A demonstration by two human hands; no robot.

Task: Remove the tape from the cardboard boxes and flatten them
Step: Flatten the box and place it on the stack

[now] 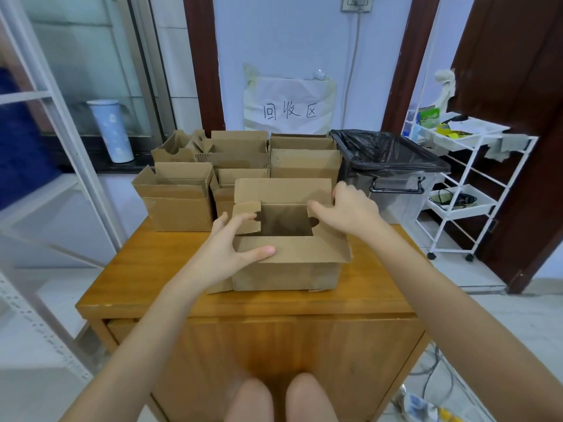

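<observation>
open box (286,263) sits long side across; left hand (227,251) pinches its 9 o'clock flap, right hand (350,208) grips 3 o'clock

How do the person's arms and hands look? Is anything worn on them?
Both forearms are bare, with no sleeves in view. The left hand and the right hand wear no gloves, and no rings, watch or bracelet show. The nails look short and unpainted.

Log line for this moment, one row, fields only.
stage: opening front box | left hand: grips near flap | right hand: on right flap | other boxes: behind, unflattened | bin: right of the boxes
</observation>
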